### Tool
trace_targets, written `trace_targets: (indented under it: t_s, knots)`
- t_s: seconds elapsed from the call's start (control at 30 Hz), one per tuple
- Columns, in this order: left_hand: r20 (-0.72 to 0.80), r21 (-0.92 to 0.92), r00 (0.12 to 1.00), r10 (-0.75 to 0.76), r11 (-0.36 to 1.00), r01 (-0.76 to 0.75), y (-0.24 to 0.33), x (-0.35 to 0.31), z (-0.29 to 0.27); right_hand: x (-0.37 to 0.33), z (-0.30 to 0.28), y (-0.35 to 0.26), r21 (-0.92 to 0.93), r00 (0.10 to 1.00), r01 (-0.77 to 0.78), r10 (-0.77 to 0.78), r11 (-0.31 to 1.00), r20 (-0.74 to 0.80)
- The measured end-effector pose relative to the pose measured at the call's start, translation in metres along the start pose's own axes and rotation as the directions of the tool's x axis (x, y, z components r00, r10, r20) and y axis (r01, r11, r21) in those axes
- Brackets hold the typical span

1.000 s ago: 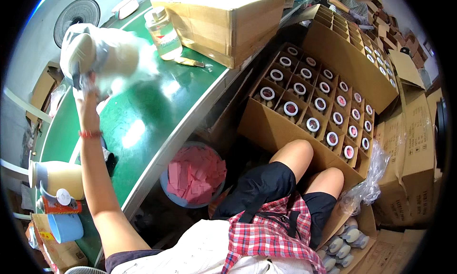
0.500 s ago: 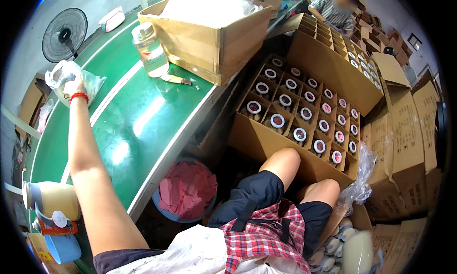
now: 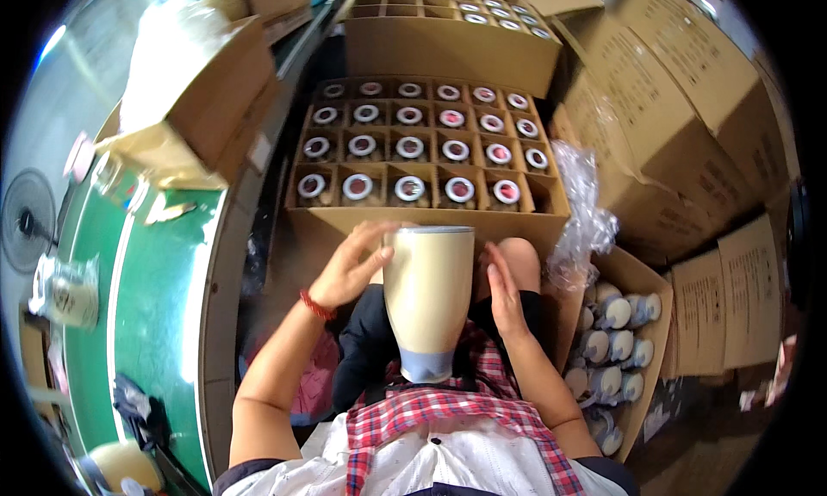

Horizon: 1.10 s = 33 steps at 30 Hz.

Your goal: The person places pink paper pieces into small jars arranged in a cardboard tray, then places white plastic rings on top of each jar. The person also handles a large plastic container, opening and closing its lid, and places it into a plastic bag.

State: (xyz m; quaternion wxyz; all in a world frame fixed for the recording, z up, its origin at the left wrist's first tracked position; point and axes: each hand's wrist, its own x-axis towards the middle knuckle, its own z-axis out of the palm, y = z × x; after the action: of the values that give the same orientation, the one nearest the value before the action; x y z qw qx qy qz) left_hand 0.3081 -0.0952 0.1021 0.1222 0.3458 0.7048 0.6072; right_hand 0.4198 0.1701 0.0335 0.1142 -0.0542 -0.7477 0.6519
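Note:
A tall cream tumbler [image 3: 428,294] with a blue-grey band at its narrow lower end stands upright over my lap. My left hand [image 3: 353,263], with a red bracelet at the wrist, is at the tumbler's upper left side. Its thumb meets the edge, and its fingers reach toward the rim, their tips partly hidden. On the other side is my right hand [image 3: 506,294], fingers stretched and a small gap between it and the tumbler. Right of my knees, an open carton [image 3: 659,358] holds several blue-grey and cream vessels [image 3: 613,341].
Ahead stands a divided carton [image 3: 431,213] of jars with white-rimmed lids [image 3: 410,188], another divided carton [image 3: 448,52] behind it. Clear plastic wrap [image 3: 579,220] hangs at its right corner. Left runs a green-topped table [image 3: 159,298] bearing a plastic bag [image 3: 67,289]. Stacked cartons [image 3: 672,108] line the right.
My view has swung to the right. My left hand has left the plastic bag on the table and come to the cream tumbler over my lap; my right hand has come into view.

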Motion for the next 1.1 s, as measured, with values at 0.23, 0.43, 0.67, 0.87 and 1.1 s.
trace_targets:
  t_s: [0.23,0.43,0.67,0.87,1.1]
  knots:
    - [-0.035,-0.264,0.999,0.018,0.964,-0.027,-0.008,0.047,0.061,0.037,-0.006,-0.126,-0.685,0.912,0.408,-0.228,0.604,0.342]
    - [0.047,-0.633,0.986,-0.158,0.759,0.152,-0.06,0.066,0.086,0.04,-0.014,-0.11,-0.447,0.872,0.482,-0.367,0.753,0.323]
    - [0.123,0.42,0.985,0.124,0.892,-0.165,0.036,0.084,0.089,0.092,-0.047,-0.01,0.732,0.953,-0.205,-0.039,0.649,0.301]
    - [0.217,0.083,0.962,0.168,0.978,-0.19,0.014,0.116,0.08,0.119,-0.057,-0.035,0.446,0.906,-0.264,0.061,0.855,0.42]
    - [0.212,-0.611,0.898,-0.387,0.664,0.43,-0.057,0.1,0.082,0.104,-0.05,-0.078,0.099,0.945,0.116,-0.141,0.988,0.295]
